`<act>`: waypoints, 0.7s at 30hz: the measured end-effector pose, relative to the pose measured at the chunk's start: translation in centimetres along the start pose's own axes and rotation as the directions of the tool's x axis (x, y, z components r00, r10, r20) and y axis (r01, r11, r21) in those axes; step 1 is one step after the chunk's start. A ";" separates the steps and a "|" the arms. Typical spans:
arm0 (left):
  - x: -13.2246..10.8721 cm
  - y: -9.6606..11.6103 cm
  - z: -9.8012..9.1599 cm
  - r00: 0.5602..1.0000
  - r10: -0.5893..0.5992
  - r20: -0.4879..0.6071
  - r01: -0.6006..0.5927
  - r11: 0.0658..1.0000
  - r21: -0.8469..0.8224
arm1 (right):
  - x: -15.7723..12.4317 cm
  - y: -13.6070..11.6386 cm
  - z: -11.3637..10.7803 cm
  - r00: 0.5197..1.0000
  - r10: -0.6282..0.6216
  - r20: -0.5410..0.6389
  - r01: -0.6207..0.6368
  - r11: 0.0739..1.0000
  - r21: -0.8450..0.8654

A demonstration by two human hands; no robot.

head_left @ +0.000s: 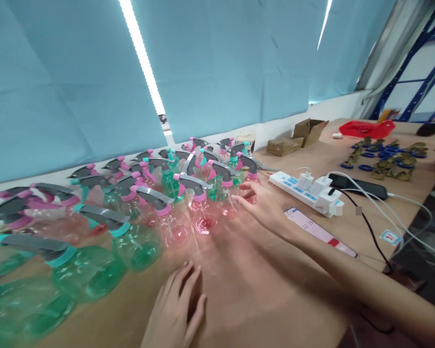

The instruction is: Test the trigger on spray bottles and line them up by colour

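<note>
My right hand [257,203] reaches over the table to the right end of a group of spray bottles, its fingers apart at a clear pink bottle [229,200] with a grey and pink spray head. Whether the fingertips touch it cannot be made out. Near the front edge, my left hand [177,304] rests low over the brown tabletop [246,285], fingers spread and holding nothing. Between the hands stands another pink bottle [204,215]. Green bottles with turquoise collars, such as a large green one [89,270], stand to the left of my left hand.
Right of my right hand lie a white power strip [300,191] with chargers and cables, and a phone [319,229]. Farther back are cardboard boxes [284,146], a red tray [366,129] and gold and blue parts [391,157]. Blue curtains [217,63] hang behind.
</note>
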State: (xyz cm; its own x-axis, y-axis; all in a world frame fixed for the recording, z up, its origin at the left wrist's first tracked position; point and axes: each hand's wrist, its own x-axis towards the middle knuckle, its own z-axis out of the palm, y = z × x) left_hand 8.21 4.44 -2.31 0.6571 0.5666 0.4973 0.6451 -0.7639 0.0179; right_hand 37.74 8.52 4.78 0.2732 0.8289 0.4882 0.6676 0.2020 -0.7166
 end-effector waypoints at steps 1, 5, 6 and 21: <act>0.6 0.4 0.3 1.000 0.001 0.014 -0.001 1.000 -0.025 | 0.3 0.1 0.1 1.000 -0.001 -0.007 0.001 0.999 -0.036; 3.2 1.9 1.4 0.999 -0.029 0.044 0.034 0.992 -0.118 | 1.5 -0.1 1.0 1.000 0.001 0.018 0.001 0.991 -0.136; 3.7 2.1 1.6 0.998 -0.031 0.054 0.038 0.991 -0.131 | 1.8 -0.1 1.3 0.999 0.018 0.041 -0.012 0.989 -0.147; 4.9 2.6 1.9 0.995 -0.068 0.077 0.081 0.979 -0.186 | 2.9 0.9 3.8 0.998 -0.008 0.062 0.010 0.999 -0.035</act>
State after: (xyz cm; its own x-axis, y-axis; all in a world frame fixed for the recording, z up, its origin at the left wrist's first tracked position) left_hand 13.84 5.77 -1.49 0.6399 0.6392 0.4266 0.6123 -0.7596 0.2196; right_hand 36.44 13.09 3.67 0.2248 0.8579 0.4621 0.6940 0.1919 -0.6939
